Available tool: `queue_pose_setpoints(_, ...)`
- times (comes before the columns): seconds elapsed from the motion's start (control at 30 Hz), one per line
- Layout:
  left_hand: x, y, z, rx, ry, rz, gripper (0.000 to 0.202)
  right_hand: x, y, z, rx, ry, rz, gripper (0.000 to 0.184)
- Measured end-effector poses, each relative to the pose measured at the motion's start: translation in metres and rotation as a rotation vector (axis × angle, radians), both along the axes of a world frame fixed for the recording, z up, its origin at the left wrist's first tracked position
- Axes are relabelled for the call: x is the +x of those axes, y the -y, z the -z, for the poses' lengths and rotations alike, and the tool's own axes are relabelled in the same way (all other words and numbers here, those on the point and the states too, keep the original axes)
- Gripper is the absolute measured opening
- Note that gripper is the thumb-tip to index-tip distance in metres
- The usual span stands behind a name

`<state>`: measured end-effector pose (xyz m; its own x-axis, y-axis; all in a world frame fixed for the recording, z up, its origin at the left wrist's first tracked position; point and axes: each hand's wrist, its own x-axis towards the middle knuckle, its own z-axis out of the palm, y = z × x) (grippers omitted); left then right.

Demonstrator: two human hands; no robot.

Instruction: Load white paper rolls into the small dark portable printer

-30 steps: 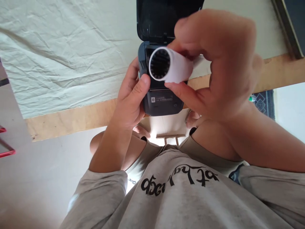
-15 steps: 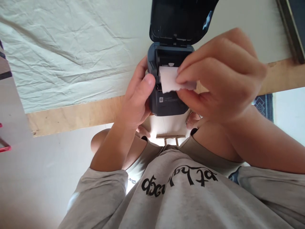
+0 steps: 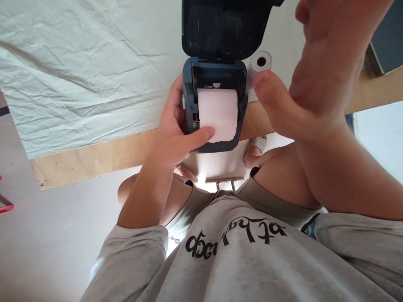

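Observation:
My left hand (image 3: 176,134) grips a dark blue portable label printer (image 3: 189,79) from its left side. Its thumb presses on the loose end of the white paper (image 3: 218,109), which lies out over the printer's front. The black lid (image 3: 225,29) stands flipped up at the top. To the right of the printer is a small white paper roll (image 3: 261,61) with a dark core hole. My right hand (image 3: 315,79) is raised at the upper right, thumb spread from the fingers; the thumb overlaps the roll in view, and whether it touches cannot be told. Some of its fingers are hidden.
A pale wrinkled cloth (image 3: 94,75) covers the left of the table. The bare wooden table edge (image 3: 94,161) runs in front of my legs. At the upper right lies a dark flat object (image 3: 388,42), and a pink-edged item (image 3: 6,205) shows at far left.
My right hand has let go of the paper and moved up and right. My left thumb has come onto the paper, which now lies flat. The printer has shifted slightly left, revealing the roll.

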<state>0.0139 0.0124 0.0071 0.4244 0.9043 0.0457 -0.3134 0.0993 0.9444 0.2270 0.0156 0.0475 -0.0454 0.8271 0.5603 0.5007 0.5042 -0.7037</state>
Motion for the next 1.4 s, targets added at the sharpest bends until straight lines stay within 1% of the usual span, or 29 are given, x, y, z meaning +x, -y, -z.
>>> queue_pose_setpoints(0.07,-0.002,0.0,-0.001,-0.006,-0.006,0.007,0.062,0.002,0.003,-0.002,0.081,0.002,-0.037,0.05)
queue_pose_setpoints(0.1,-0.002,0.001,-0.001,-0.019,-0.017,0.0,0.063,0.003,0.006,-0.003,0.102,-0.026,-0.033,0.044)
queue_pose_setpoints(0.17,-0.003,0.002,0.0,-0.038,-0.039,-0.022,0.063,0.003,0.012,-0.004,0.119,-0.064,-0.017,0.039)
queue_pose_setpoints(0.2,-0.002,0.003,0.001,-0.048,-0.053,-0.035,0.064,0.003,0.013,-0.004,0.11,-0.04,-0.021,0.037)
queue_pose_setpoints(0.27,0.0,0.004,0.001,-0.057,-0.078,-0.058,0.066,0.004,0.015,-0.003,0.112,0.099,-0.045,0.034)
queue_pose_setpoints(0.33,0.003,0.005,0.0,-0.04,-0.06,-0.068,0.069,0.004,0.016,-0.001,0.121,0.281,-0.047,0.041)
queue_pose_setpoints(0.43,0.005,0.008,-0.008,-0.046,-0.038,-0.064,0.06,0.001,0.019,0.001,0.092,0.456,-0.043,0.055)
queue_pose_setpoints(0.5,0.005,0.009,-0.016,-0.086,-0.087,-0.037,0.052,-0.002,0.021,0.0,0.026,0.491,-0.044,0.058)
queue_pose_setpoints(0.6,0.002,0.009,-0.025,-0.115,-0.114,0.033,0.045,-0.006,0.024,-0.002,-0.04,0.456,-0.116,0.054)
queue_pose_setpoints(0.63,0.001,0.009,-0.026,-0.116,-0.104,0.054,0.045,-0.007,0.025,-0.002,-0.061,0.447,-0.133,0.055)
queue_pose_setpoints(0.7,0.0,0.008,-0.022,-0.102,-0.088,0.081,0.05,-0.007,0.025,0.0,-0.094,0.473,-0.127,0.065)
queue_pose_setpoints(0.77,0.002,0.007,-0.015,-0.055,-0.083,0.073,0.054,-0.007,0.025,0.003,-0.086,0.527,-0.09,0.076)
queue_pose_setpoints(0.83,0.005,0.008,-0.008,-0.002,-0.076,0.056,0.053,-0.006,0.024,0.006,-0.058,0.555,-0.078,0.081)
queue_pose_setpoints(0.9,0.008,0.009,-0.005,0.016,-0.067,0.013,0.048,-0.005,0.022,0.007,-0.057,0.557,-0.085,0.081)
queue_pose_setpoints(1.0,0.009,0.011,-0.01,-0.044,-0.068,-0.081,0.037,-0.006,0.02,0.003,-0.121,0.519,-0.108,0.078)
queue_pose_setpoints(1.07,0.007,0.011,-0.016,-0.106,-0.108,-0.045,0.037,-0.007,0.02,-0.001,-0.186,0.486,-0.129,0.077)
queue_pose_setpoints(1.13,0.004,0.011,-0.021,-0.146,-0.136,0.006,0.043,-0.008,0.02,-0.005,-0.228,0.47,-0.144,0.076)
queue_pose_setpoints(1.2,0.003,0.011,-0.023,-0.152,-0.119,-0.024,0.044,-0.009,0.02,-0.008,-0.235,0.468,-0.143,0.077)
queue_pose_setpoints(1.27,0.004,0.011,-0.023,-0.149,-0.088,-0.045,0.04,-0.01,0.02,-0.007,-0.236,0.472,-0.141,0.078)
queue_pose_setpoints(1.33,0.005,0.01,-0.023,-0.143,-0.051,-0.037,0.037,-0.01,0.02,-0.005,-0.235,0.48,-0.127,0.077)
queue_pose_setpoints(1.4,0.006,0.008,-0.023,-0.153,-0.03,-0.005,0.037,-0.009,0.02,-0.001,-0.203,0.488,-0.088,0.073)
